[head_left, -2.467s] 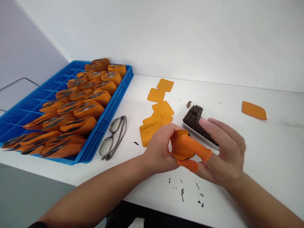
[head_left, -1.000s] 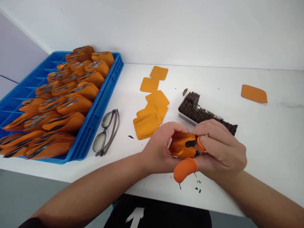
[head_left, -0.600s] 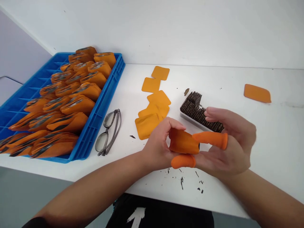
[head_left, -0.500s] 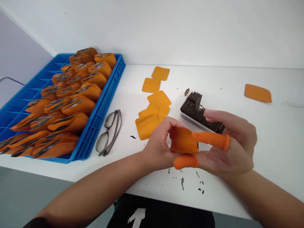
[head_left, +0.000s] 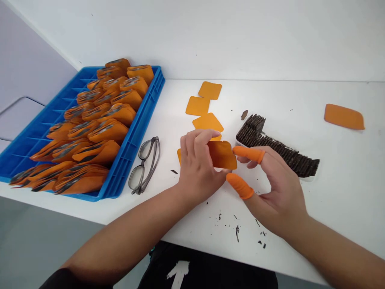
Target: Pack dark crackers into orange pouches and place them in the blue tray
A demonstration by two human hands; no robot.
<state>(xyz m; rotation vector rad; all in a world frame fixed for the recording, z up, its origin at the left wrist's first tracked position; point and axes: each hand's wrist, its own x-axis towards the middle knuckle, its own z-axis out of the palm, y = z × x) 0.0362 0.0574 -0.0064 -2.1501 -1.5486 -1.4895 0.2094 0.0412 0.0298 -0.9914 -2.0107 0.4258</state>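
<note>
My left hand [head_left: 197, 164] is closed on a thin, bent orange sheet [head_left: 222, 155] with rounded corners, held just above the table. My right hand [head_left: 267, 180] wears orange finger cots on its thumb and index finger. Those two are spread apart, and the index fingertip lies at or against the sheet's right edge; I cannot tell if it touches. Behind the left hand, several flat orange squares [head_left: 197, 106] lie in a loose, partly overlapping row. Beyond the right hand is a clear tray of thin dark brown pieces [head_left: 282, 150] standing packed on edge.
A blue divided crate [head_left: 129, 148] at the left holds several bundles of folded orange pieces [head_left: 111, 130]. Folded glasses [head_left: 144, 166] lie beside it. One orange piece [head_left: 344, 117] is at the far right. Dark scraps [head_left: 237, 233] dot the white table near its front edge.
My right hand has drawn back from around the sheet, its thumb and index finger parting. My left hand has moved slightly away from me with the sheet. The view has shifted a little.
</note>
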